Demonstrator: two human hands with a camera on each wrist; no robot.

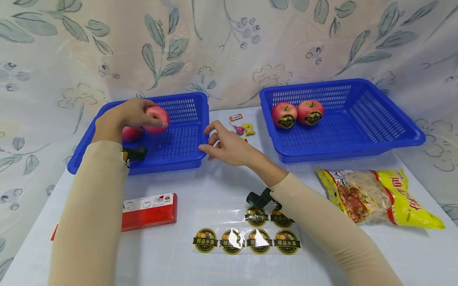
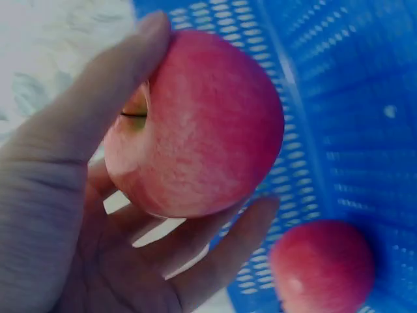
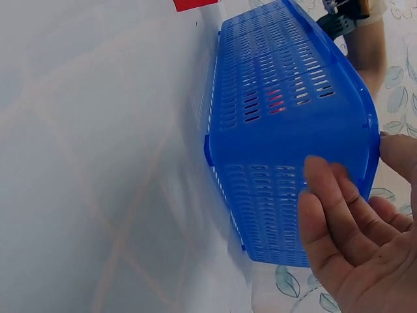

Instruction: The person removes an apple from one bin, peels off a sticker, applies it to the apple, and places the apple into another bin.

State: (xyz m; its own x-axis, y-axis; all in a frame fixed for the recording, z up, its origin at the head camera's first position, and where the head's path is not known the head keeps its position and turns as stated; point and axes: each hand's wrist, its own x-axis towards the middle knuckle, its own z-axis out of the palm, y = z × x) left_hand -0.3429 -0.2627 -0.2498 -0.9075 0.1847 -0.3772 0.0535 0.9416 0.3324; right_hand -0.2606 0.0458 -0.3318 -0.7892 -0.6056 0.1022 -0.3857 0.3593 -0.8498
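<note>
My left hand (image 1: 133,114) grips a red apple (image 1: 160,115), raised above the left blue basket (image 1: 183,139). In the left wrist view, the thumb lies over the top of this apple (image 2: 215,124) and the fingers are beneath it. Another red apple (image 1: 130,134) sits inside that basket, partly hidden by the hand and wrist. My right hand (image 1: 232,146) is at the basket's right side, its thumb at the rim. Its loosely bent fingers (image 3: 326,202) are beside the outer wall; whether they touch it I cannot tell.
A right blue basket (image 1: 375,131) holds two apples (image 1: 310,112) with round labels. Small wrapped candies (image 1: 248,128) lie between the baskets. Nearer are a red-and-white box (image 1: 150,214), a sheet of round stickers (image 1: 232,240) and a yellow food bag (image 1: 379,196).
</note>
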